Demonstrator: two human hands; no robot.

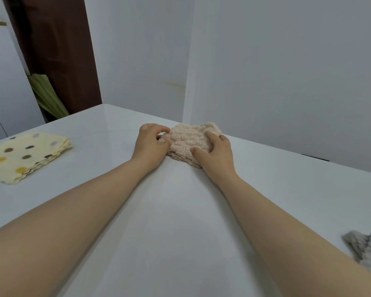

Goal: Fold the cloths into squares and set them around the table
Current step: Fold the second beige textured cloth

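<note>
White surface (180,221): glossy, fills the lower view, crossed by two bare forearms reaching away from the camera. Grey cloth (366,251): shaggy and blurred, at the near right, cut off by the picture's edge; its fold cannot be told. Yellow cloth (26,155): at mid-left, folded flat into layers with a zigzag edge, printed with grey, brown and orange dots, well apart from both hands. Beige cloth (186,140): fluffy and bunched into a thick pad, lying at the far edge of the surface next to the wall corner, between the two hands. Left hand (151,144): fingers curled, pinching the beige cloth's left edge. Right hand (214,155): fingers curled over the cloth's right side, thumb against its near side, gripping it. White wall (287,71): rises behind the surface. Dark brown panel (58,50): upright at far left. Green ribbed object (47,93): leaning below the panel, partly hidden by the surface.
</note>
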